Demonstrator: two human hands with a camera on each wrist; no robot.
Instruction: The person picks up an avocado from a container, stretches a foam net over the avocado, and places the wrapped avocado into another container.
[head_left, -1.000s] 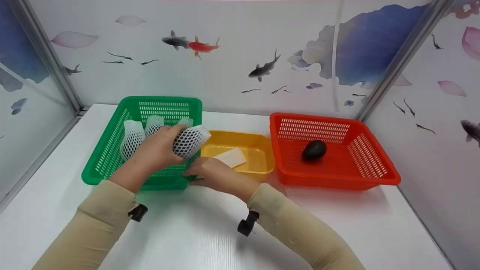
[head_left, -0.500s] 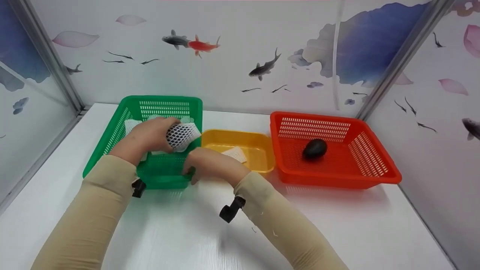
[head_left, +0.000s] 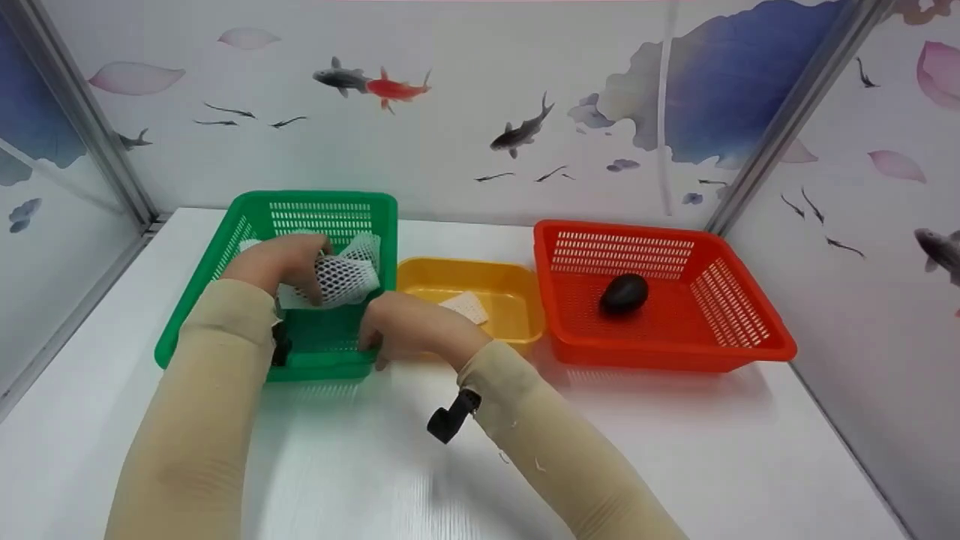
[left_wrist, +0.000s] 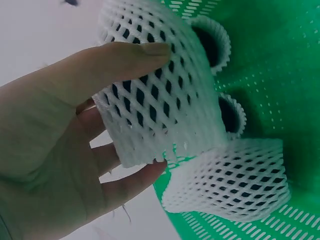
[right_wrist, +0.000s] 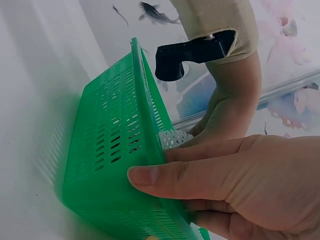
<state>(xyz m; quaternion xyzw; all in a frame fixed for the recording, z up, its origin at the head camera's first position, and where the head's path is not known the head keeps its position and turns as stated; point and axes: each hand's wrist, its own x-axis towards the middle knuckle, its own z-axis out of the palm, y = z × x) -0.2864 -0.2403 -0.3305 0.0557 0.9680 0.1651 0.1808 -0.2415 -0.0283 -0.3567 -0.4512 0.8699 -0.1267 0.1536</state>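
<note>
My left hand (head_left: 277, 261) is down inside the green basket (head_left: 322, 198), gripping a dark oval fruit in a white foam net (head_left: 343, 280). In the left wrist view its thumb lies across the foam net (left_wrist: 167, 107), with the fingers behind. Several more netted fruits sit in the basket; one foam net (left_wrist: 230, 182) lies just below the held one, and two open net ends (left_wrist: 232, 116) show dark insides. My right hand (head_left: 412, 328) pinches the basket's near right corner. In the right wrist view its thumb (right_wrist: 145, 176) presses the outer wall below the rim.
A yellow bin (head_left: 517, 311) stands right of the green basket, with a flat pale foam net (head_left: 466, 306) in it. Farther right, a red basket (head_left: 660, 355) holds one bare dark oval fruit (head_left: 624, 293). A patterned wall (head_left: 450, 172) rises behind the white table (head_left: 360, 450).
My left hand has moved left and lower into the green basket with the netted fruit. My right hand has shifted slightly at the basket's corner and still holds it.
</note>
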